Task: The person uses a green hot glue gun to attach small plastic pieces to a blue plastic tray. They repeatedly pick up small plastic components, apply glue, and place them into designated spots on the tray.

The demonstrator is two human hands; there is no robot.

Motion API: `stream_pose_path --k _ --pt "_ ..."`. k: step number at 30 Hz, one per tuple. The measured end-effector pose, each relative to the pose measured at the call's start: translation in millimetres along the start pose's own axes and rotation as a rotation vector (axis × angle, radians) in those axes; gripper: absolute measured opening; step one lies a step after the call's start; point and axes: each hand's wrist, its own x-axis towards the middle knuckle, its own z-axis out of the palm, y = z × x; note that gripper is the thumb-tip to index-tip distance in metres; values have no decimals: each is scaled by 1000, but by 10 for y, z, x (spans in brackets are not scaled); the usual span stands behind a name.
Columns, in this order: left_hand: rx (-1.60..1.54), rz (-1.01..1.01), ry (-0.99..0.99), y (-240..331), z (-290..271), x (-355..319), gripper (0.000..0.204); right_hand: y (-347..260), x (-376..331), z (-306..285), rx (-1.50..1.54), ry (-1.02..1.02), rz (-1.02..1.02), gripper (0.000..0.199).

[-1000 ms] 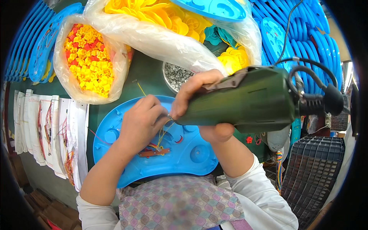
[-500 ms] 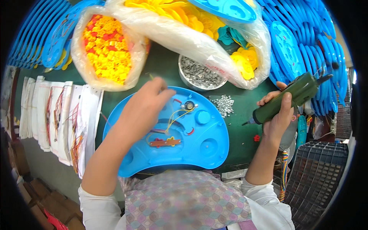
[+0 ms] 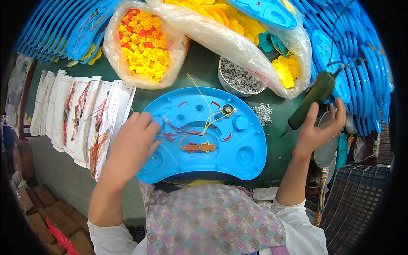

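A blue plastic shell lies hollow side up before me. Inside it are a brown circuit strip, a round black-and-silver part and thin yellow wires. Red and blue wires run to the shell's left rim, where my left hand is closed, apparently pinching them; its fingertips are partly hidden. At the right, my right hand has its fingers spread beside a green electric screwdriver. The screwdriver tilts bit-down, with a dark cable at its top end, and is not gripped.
Bags of yellow and red star pieces and yellow flower-shaped pieces stand behind. A tub of screws and a loose screw pile lie beyond the shell. Wired white sheets are left; blue shells stack right.
My left hand has moved from over the shell to its left rim. My right hand has let go of the screwdriver and opened. The view has shifted slightly.
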Motion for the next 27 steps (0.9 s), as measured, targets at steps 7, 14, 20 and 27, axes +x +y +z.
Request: stream_pose_path --k 7,14,20,27 --pt "173 116 193 -54 230 40 13 -1320 -356 523 461 -1022 -299 40" --pt "25 29 205 22 162 -103 14 -1380 -613 658 255 -1119 -300 19" --pt "-403 -50 24 191 356 -63 28 -1299 -618 567 461 -1130 -99 16" --pt "-1213 -444 12 219 569 259 34 -1142 -391 695 539 -850 -509 26"
